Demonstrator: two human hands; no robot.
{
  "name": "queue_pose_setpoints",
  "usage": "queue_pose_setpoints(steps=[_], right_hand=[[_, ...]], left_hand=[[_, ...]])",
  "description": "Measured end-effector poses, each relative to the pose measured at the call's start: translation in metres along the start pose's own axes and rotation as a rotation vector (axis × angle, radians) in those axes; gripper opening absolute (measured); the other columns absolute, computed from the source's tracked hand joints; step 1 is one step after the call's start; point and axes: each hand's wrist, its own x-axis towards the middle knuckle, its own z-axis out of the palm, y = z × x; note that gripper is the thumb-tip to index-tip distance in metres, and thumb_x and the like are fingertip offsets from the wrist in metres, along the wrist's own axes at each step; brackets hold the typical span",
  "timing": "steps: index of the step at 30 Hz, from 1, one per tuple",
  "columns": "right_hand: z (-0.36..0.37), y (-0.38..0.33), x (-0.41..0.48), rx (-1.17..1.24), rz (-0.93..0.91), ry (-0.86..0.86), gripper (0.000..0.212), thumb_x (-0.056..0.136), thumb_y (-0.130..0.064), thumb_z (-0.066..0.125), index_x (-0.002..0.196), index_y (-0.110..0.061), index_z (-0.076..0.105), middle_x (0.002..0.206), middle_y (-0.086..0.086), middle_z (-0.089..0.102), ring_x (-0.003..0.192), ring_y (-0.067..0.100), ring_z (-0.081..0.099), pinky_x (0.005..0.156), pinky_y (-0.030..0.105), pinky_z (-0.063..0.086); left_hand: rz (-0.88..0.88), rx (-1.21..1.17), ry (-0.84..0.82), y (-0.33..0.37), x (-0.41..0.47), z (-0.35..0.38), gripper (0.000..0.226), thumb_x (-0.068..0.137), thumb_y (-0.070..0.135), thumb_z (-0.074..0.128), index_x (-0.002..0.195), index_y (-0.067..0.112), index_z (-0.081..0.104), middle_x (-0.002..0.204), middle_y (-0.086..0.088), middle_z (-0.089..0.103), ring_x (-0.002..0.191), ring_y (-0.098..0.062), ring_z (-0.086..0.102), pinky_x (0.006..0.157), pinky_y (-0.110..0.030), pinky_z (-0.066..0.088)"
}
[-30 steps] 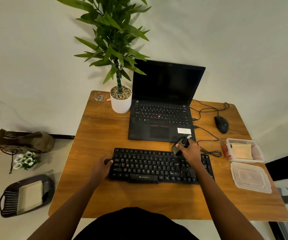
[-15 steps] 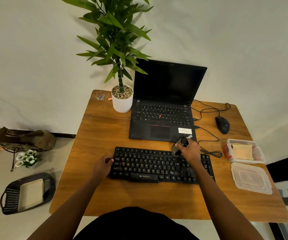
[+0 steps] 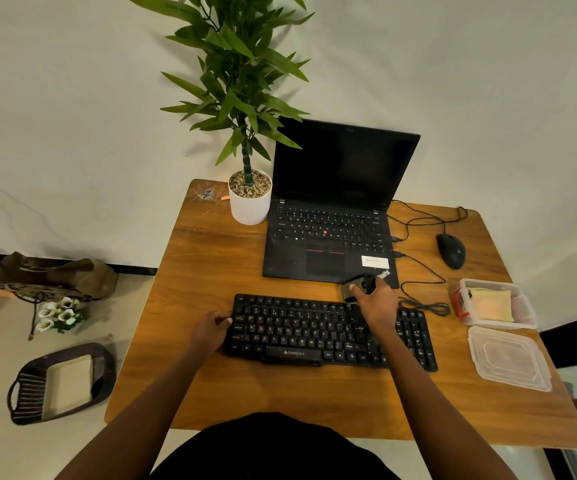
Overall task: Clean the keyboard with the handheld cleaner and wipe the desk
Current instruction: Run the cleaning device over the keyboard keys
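The wooden table [image 3: 315,403] fills most of the head view. The middle of its near edge is hidden behind the person's dark clothing, and its near right corner blurs out at the picture's edge. At the back stands an open black laptop [image 3: 335,188] with a dark screen. Leaves of the potted plant [image 3: 249,206] to its left overlap the lid's upper left corner.

In front of the laptop lies the black keyboard [image 3: 301,334], long side toward the person, with pale, worn legends and a brand name on the space bar. The right forearm crosses it and covers a strip of keys toward its right end. Right of it sit a clear tub [image 3: 526,306] holding a yellowish cloth and something red that is too small to tell. The tub's lid [image 3: 509,358] lies flat nearer the person, and a black mouse [image 3: 451,251] is farther back.

Of the two hands, the left hand [image 3: 209,332] rests at the keyboard's left end, with its fingers curled against that edge and holding it. Its fingertips are tucked out of sight.

The right hand [image 3: 377,303] is wrapped round the handheld cleaner [image 3: 358,287] at the keyboard's far edge, just before the laptop's front right corner. Only the cleaner's dark top and greyish front show. Whether its underside touches the keys cannot be told.
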Motion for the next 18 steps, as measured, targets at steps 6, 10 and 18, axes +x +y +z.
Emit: queue_pose_setpoints(steps=[6, 10, 18], right_hand=[[0.001, -0.004, -0.012, -0.094, 0.035, 0.005, 0.032, 0.079, -0.031, 0.069, 0.098, -0.006, 0.062, 0.085, 0.009, 0.065, 0.081, 0.027, 0.062, 0.069, 0.033, 0.050], [0.005, -0.009, -0.008, -0.083, 0.009, -0.029, 0.034, 0.080, -0.031, 0.069, 0.101, -0.005, 0.063, 0.091, 0.013, 0.068, 0.084, 0.029, 0.064, 0.069, 0.035, 0.051], [0.008, -0.011, -0.016, -0.112, 0.050, -0.017, 0.036, 0.078, -0.035, 0.071, 0.097, -0.006, 0.064, 0.086, 0.011, 0.068, 0.080, 0.029, 0.064, 0.065, 0.033, 0.051]], left_hand=[[-0.004, -0.021, 0.014, -0.001, 0.000, 0.001, 0.026, 0.095, 0.017, 0.053, 0.115, 0.003, 0.061, 0.114, -0.015, 0.063, 0.106, -0.029, 0.058, 0.085, -0.036, 0.046], [0.007, -0.016, 0.016, -0.001, 0.000, 0.001, 0.027, 0.095, 0.017, 0.053, 0.117, 0.003, 0.061, 0.116, -0.015, 0.063, 0.107, -0.029, 0.058, 0.087, -0.036, 0.046], [-0.025, -0.073, -0.018, -0.003, 0.003, 0.002, 0.027, 0.095, 0.017, 0.052, 0.118, 0.003, 0.059, 0.115, -0.013, 0.062, 0.107, -0.028, 0.057, 0.084, -0.034, 0.045]])
